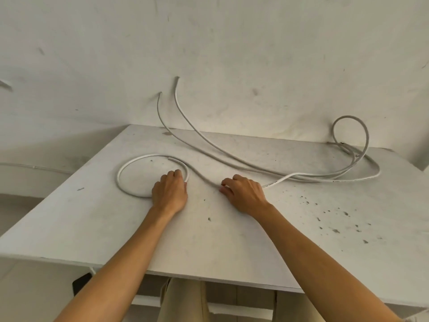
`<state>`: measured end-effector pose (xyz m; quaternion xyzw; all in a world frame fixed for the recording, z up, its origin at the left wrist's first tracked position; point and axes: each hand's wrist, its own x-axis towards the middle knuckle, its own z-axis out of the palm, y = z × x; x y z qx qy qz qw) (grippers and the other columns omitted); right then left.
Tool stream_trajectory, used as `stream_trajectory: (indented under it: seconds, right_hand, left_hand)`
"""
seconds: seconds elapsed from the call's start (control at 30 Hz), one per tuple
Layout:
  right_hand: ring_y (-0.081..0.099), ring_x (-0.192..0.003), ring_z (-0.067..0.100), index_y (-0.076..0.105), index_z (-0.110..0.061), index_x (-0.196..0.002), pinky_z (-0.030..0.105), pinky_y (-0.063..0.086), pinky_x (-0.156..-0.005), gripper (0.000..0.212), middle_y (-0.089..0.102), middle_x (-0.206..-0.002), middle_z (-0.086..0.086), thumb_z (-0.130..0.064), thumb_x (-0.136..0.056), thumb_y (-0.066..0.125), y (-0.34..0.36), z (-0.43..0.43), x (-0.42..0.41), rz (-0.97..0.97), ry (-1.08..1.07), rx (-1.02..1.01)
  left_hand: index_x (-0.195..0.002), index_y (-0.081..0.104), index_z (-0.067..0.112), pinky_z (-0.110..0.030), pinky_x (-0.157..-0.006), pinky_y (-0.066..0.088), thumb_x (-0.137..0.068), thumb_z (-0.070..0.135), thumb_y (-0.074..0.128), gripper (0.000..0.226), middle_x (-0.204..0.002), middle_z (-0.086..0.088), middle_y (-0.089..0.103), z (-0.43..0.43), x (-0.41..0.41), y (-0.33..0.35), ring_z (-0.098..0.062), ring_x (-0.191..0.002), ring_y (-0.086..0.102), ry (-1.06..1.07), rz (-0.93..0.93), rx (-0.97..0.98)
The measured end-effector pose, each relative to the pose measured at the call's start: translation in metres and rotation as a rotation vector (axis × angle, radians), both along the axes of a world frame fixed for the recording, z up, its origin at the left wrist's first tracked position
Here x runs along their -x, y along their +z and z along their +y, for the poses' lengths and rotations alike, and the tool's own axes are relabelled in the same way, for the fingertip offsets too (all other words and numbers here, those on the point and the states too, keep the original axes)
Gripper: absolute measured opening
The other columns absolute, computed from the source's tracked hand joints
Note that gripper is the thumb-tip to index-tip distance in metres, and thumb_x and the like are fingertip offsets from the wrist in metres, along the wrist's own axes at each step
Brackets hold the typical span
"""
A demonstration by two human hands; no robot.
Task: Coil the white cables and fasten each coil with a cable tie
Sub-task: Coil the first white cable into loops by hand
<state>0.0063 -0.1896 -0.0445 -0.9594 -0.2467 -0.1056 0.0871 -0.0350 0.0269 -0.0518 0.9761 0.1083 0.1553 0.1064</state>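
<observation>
One white cable forms a single flat loop (pixel 130 166) on the left of the white table (pixel 209 240). My left hand (pixel 170 194) lies on the loop's near right side, fingers curled over the cable where it crosses. The same cable runs right under my right hand (pixel 243 194), whose fingertips pinch it against the table. Beyond that it trails to the far right (pixel 325 180). Other white cables (pixel 209 145) arc up against the wall, and a small upright loop (pixel 350 133) stands at the back right. No cable tie is visible.
The table stands against a scuffed white wall (pixel 232 54). Dark specks (pixel 334 219) dot its right side. The near edge runs just above my legs; a dark object (pixel 81 284) sits below the table at the left.
</observation>
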Motion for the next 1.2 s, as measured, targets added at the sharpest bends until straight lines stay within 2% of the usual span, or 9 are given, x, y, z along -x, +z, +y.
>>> stream_trajectory:
  seconds: [0.13,0.2,0.37,0.5,0.6,0.77,0.93,1.07,1.2]
  right_hand:
    - [0.062,-0.070,0.030,0.058,-0.013,-0.101,0.036,0.041,-0.062,0.029,0.068,-0.093,0.008,-0.035,-0.110,0.042,0.024,-0.005,-0.016,-0.109,-0.080,-0.171]
    - [0.056,-0.067,0.030,0.056,-0.012,-0.099,0.036,0.040,-0.062,0.027,0.068,-0.086,0.009,-0.032,-0.110,0.041,0.044,-0.012,-0.024,-0.096,-0.156,-0.270]
    - [0.057,-0.063,0.021,0.066,-0.016,-0.101,0.035,0.046,-0.060,0.019,0.065,-0.069,-0.001,-0.024,-0.107,0.050,0.083,-0.037,-0.034,0.013,-0.165,-0.561]
    - [0.061,-0.055,0.013,0.071,-0.017,-0.085,0.028,0.051,-0.052,0.020,0.071,-0.065,0.000,-0.018,-0.098,0.056,0.097,-0.059,-0.032,0.107,-0.154,-0.848]
    - [0.058,-0.050,0.010,0.073,-0.017,-0.080,0.024,0.050,-0.048,0.020,0.074,-0.066,0.000,-0.013,-0.095,0.060,0.084,-0.073,-0.027,0.261,-0.129,-0.751]
    - [0.053,-0.042,0.007,0.073,-0.017,-0.085,0.021,0.045,-0.043,0.021,0.073,-0.065,0.000,-0.020,-0.094,0.055,0.040,-0.083,-0.023,0.518,-0.090,-0.532]
    - [0.065,-0.044,0.015,0.070,-0.005,-0.084,0.025,0.053,-0.044,0.040,0.078,-0.067,0.007,-0.038,-0.101,0.054,0.028,-0.057,-0.038,0.606,-0.126,-0.527]
    - [0.069,-0.044,0.019,0.068,-0.004,-0.078,0.024,0.055,-0.044,0.043,0.075,-0.061,0.008,-0.041,-0.098,0.060,0.028,-0.015,-0.059,0.561,-0.190,-0.594]
    - [0.075,-0.069,0.029,0.067,-0.007,-0.083,0.035,0.061,-0.065,0.037,0.075,-0.076,0.009,-0.044,-0.087,0.068,0.023,0.022,-0.073,0.454,-0.272,-0.435]
  left_hand:
    - [-0.120,0.049,0.013,-0.042,-0.072,0.048,-0.107,0.028,0.040,0.021,-0.111,-0.012,0.068,0.002,-0.003,0.006,-0.036,-0.096,0.066,-0.041,-0.026,0.137]
    - [-0.125,0.056,0.015,-0.039,-0.076,0.049,-0.107,0.029,0.041,0.027,-0.114,-0.010,0.070,0.003,-0.005,0.011,-0.034,-0.101,0.066,-0.084,0.030,0.193]
    - [-0.110,0.060,0.013,-0.029,-0.060,0.045,-0.107,0.028,0.044,0.022,-0.091,-0.007,0.068,-0.013,-0.020,0.027,-0.023,-0.077,0.063,-0.160,-0.013,0.421]
    - [-0.106,0.059,0.011,-0.027,-0.056,0.061,-0.104,0.018,0.053,0.010,-0.082,-0.009,0.064,-0.028,-0.042,0.044,-0.015,-0.062,0.064,-0.141,-0.124,0.961]
    - [-0.102,0.066,0.010,-0.040,-0.068,0.066,-0.100,0.010,0.060,0.007,-0.079,-0.010,0.066,-0.039,-0.056,0.045,-0.012,-0.059,0.067,-0.141,-0.152,1.168]
    - [-0.085,0.070,0.023,-0.024,-0.069,0.056,-0.093,0.015,0.069,0.012,-0.077,0.005,0.073,-0.067,-0.059,0.014,-0.012,-0.069,0.071,-0.138,-0.052,0.793]
    - [-0.101,0.081,0.020,-0.006,-0.070,0.045,-0.092,0.028,0.070,0.016,-0.094,0.006,0.079,-0.068,-0.054,0.010,-0.002,-0.078,0.064,-0.263,-0.029,0.583]
    - [-0.092,0.082,0.020,-0.024,-0.082,0.054,-0.093,0.034,0.068,0.020,-0.095,0.006,0.079,-0.049,-0.049,0.017,-0.004,-0.087,0.069,-0.398,0.050,0.508]
    - [-0.108,0.079,0.021,-0.035,-0.099,0.050,-0.090,0.024,0.072,0.019,-0.114,0.004,0.075,-0.018,-0.045,0.012,-0.016,-0.109,0.065,-0.219,-0.180,0.389]
